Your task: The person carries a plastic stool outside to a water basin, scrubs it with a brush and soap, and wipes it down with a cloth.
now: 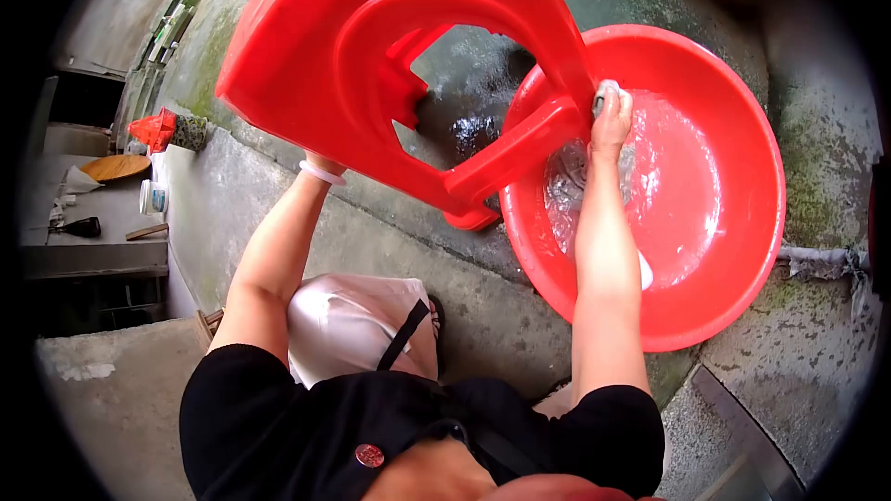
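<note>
A red plastic stool is tilted in front of me, its leg ends toward the basin. My left hand is at the stool's lower left edge, mostly hidden behind it, and appears to grip it there; a pale bangle circles that wrist. My right hand is closed on a small whitish cloth, pressed against a stool leg over the basin. The large red basin holds shallow, clear water. Part of a white object shows inside it beside my right forearm.
Wet concrete floor with mossy patches surrounds the basin. A pipe lies to the right. On the left are a white tub, a round wooden board and a red bag beside a speckled pot.
</note>
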Tool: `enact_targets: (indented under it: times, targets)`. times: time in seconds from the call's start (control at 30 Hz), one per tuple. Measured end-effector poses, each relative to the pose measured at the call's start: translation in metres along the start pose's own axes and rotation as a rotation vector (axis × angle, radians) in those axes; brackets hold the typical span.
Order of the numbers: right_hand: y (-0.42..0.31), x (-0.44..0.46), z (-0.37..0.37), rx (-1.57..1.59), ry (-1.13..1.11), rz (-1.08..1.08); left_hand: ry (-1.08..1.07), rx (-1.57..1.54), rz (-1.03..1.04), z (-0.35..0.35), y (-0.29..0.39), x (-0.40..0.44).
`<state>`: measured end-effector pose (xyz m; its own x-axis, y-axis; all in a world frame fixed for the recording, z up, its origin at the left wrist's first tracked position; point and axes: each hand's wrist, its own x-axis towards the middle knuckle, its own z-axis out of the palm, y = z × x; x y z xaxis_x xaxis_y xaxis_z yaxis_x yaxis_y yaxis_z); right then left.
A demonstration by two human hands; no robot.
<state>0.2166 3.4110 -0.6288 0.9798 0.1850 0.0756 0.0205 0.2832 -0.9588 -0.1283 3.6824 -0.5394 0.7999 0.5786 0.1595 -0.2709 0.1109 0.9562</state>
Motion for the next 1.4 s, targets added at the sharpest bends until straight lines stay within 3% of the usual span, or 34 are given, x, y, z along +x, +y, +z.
enact_targets:
  times: [0.1,0.17,0.23,0.3,0.37,0.43,0.47,0.53,0.57,0.63,0.73,0.83,0.9,0.97,1.03,1.13,1.27,1.3,1.33,1.4]
  targets:
    - [-0.067,-0.013,0.042,0.16,-0.185,-0.246,0.014,0.128,0.043,0.004,0.001,0.002]
    - [-0.115,-0.024,0.068,0.303,-0.227,-0.212,0.026,0.265,0.081,0.005,0.002,0.002]
    - [-0.132,-0.02,0.094,0.282,-0.273,-0.444,0.026,0.417,0.132,0.007,0.004,0.005]
    - [-0.158,-0.007,0.112,0.004,-0.188,-0.918,0.028,0.552,0.177,0.01,0.003,0.008]
    - [-0.169,0.006,0.115,-0.128,-0.249,-0.765,0.027,0.678,0.21,0.013,0.005,0.01]
    - [-0.145,0.037,0.109,-0.055,-0.408,-0.387,0.027,0.789,0.247,0.016,0.005,0.011]
    - [-0.134,0.048,0.099,-0.187,-0.445,-0.321,0.03,0.838,0.267,0.017,0.005,0.011]
    - [-0.05,0.091,0.071,-0.187,-0.537,-0.233,0.029,0.932,0.307,0.021,0.005,0.011]
    - [-0.039,0.091,0.064,0.107,-0.557,0.114,0.028,0.982,0.331,0.022,0.006,0.011]
    - [-0.034,0.101,0.06,-0.025,-0.625,-0.008,0.035,1.091,0.376,0.028,0.009,0.009]
    - [-0.052,0.078,0.065,-0.168,-0.419,-0.244,0.04,1.253,0.437,0.035,0.014,0.005]
    - [-0.098,0.008,0.074,0.235,-0.204,-0.262,0.054,1.357,0.484,0.042,0.018,0.003]
    - [-0.107,-0.033,0.085,-0.048,0.064,-0.572,0.058,1.429,0.5,0.044,0.023,0.001]
    - [-0.128,-0.076,0.106,-0.09,0.059,-0.782,0.06,1.468,0.509,0.047,0.026,0.0]
    - [-0.138,-0.101,0.131,0.039,0.026,-0.745,0.074,1.434,0.514,0.05,0.029,0.002]
    - [-0.154,-0.125,0.156,-0.255,-0.181,-1.019,0.11,1.237,0.521,0.047,0.024,0.004]
    - [-0.159,-0.118,0.15,-0.334,-0.364,-1.242,0.11,0.909,0.396,0.041,0.013,0.003]
    - [-0.165,-0.105,0.144,-0.402,-0.406,-1.317,0.108,0.618,0.317,0.043,0.012,0.001]
    - [-0.171,-0.089,0.141,-0.422,-0.31,-1.332,0.108,0.327,0.238,0.047,0.012,0.002]
    - [-0.177,-0.08,0.142,-0.422,-0.222,-1.314,0.137,-0.026,0.112,0.048,0.008,0.004]
